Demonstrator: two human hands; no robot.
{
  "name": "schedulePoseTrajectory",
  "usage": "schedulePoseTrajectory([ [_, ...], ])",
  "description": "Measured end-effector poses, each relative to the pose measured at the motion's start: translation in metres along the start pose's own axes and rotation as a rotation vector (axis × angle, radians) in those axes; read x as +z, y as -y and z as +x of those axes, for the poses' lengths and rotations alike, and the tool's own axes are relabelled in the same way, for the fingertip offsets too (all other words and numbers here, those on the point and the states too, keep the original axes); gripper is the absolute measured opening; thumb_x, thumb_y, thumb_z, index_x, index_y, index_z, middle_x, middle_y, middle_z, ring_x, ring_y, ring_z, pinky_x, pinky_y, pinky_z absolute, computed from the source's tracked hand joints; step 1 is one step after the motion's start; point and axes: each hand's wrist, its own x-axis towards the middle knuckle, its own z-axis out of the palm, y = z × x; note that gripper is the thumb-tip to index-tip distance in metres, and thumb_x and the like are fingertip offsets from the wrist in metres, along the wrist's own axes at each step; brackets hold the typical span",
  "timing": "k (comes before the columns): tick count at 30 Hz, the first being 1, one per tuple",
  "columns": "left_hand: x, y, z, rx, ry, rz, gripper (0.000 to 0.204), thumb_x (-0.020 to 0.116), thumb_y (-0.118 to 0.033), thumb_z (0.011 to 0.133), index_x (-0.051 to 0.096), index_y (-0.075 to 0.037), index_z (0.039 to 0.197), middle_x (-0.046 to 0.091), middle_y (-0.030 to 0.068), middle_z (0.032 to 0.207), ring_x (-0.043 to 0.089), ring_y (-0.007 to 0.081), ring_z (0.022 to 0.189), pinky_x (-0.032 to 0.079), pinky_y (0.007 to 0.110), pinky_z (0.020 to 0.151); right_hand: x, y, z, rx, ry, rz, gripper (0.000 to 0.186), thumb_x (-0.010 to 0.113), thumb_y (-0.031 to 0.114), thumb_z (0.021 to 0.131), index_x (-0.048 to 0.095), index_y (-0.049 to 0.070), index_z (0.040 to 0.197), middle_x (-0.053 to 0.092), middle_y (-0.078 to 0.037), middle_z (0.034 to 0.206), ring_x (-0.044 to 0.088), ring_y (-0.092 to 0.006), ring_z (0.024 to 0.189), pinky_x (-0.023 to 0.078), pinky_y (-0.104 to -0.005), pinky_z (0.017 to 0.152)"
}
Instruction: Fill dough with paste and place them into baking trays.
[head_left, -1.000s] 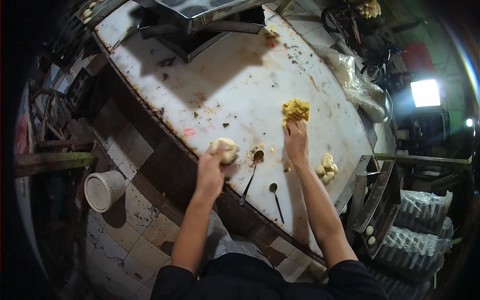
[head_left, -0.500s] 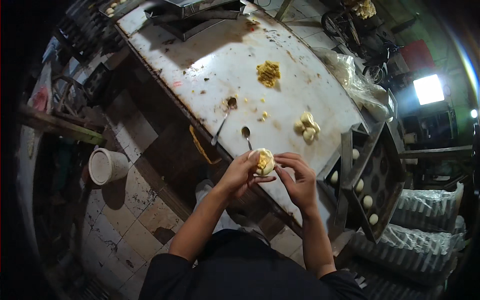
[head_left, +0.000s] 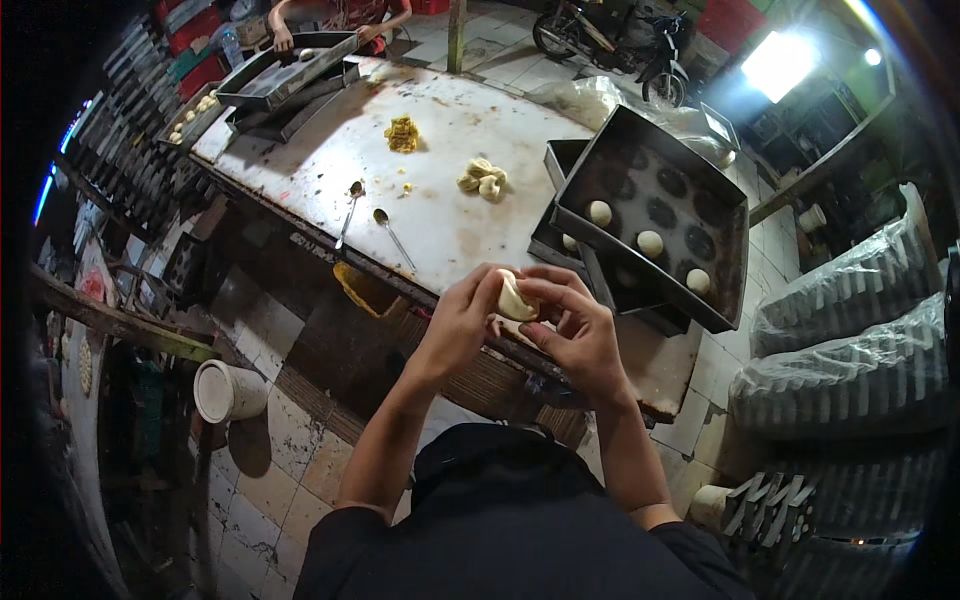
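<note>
Between my two hands, over the near edge of the table point(head_left: 440, 235), is a pale piece of dough point(head_left: 516, 298) folded up at its sides. My left hand point(head_left: 468, 312) grips its left side, thumb pressed against it. My right hand point(head_left: 570, 325) pinches the right side with bent fingers. No filling shows in the dough from here. Past my hands lie two spoons, one point(head_left: 395, 240) nearer and one point(head_left: 348, 217) farther left. A cluster of dough pieces point(head_left: 484, 178) and a mound of yellow filling point(head_left: 402, 134) rest on the tabletop.
At the right, a dark baking tray point(head_left: 722, 205) with several dough balls point(head_left: 650, 244) sits tilted on other trays. Another person's hand point(head_left: 284, 40) is by stacked trays point(head_left: 290, 75) at the far left. A white bucket point(head_left: 230, 390) stands on the floor; plastic-wrapped stacks point(head_left: 850, 350) stand right.
The dough was open with yellow filling showing; now its sides are folded up and the filling is hidden. My right hand has closed onto it. The view has shifted, bringing another person into sight.
</note>
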Motion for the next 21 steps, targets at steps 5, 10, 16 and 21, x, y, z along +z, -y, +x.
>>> schedulePoseTrajectory([
  [5,0.05,0.0,0.011,0.159,-0.153,-0.423,0.024,0.063,-0.022,0.103,0.058,-0.006,0.121,0.061,0.0006,0.094,0.058,0.0075,0.08,0.049,0.024,0.069,-0.018,0.003,-0.017,-0.158,-0.058,-0.332,0.033,0.072,-0.009,0.087,0.068,-0.004,0.12,0.071,-0.008,0.101,0.07,-0.0168,0.093,0.059,-0.0294,0.08],
  [10,0.056,-0.029,-0.005,0.615,-0.125,0.397,0.029,0.061,-0.022,0.104,0.059,-0.003,0.127,0.067,0.0035,0.1,0.065,0.0129,0.095,0.053,0.026,0.083,-0.039,0.006,-0.004,0.019,-0.165,0.246,0.018,0.071,-0.004,0.093,0.068,-0.005,0.111,0.07,-0.008,0.098,0.069,-0.0129,0.085,0.058,-0.0277,0.072],
  [16,0.023,-0.007,0.028,0.281,-0.202,0.014,0.03,0.052,-0.026,0.109,0.064,0.0,0.105,0.066,0.0047,0.076,0.062,0.0097,0.073,0.052,0.026,0.067,-0.006,-0.012,0.016,-0.13,-0.073,-0.257,0.019,0.07,-0.007,0.091,0.068,-0.002,0.109,0.069,-0.009,0.104,0.067,-0.0099,0.093,0.057,-0.0238,0.074],
  [21,-0.007,0.028,0.051,0.399,-0.111,0.588,0.027,0.049,-0.022,0.105,0.061,-0.004,0.09,0.063,0.017,0.075,0.058,0.0408,0.076,0.046,0.046,0.078,-0.007,-0.107,0.034,0.393,-0.242,0.176,0.018,0.068,0.002,0.096,0.065,-0.001,0.113,0.068,-0.005,0.1,0.063,-0.0089,0.09,0.051,-0.0238,0.077],
])
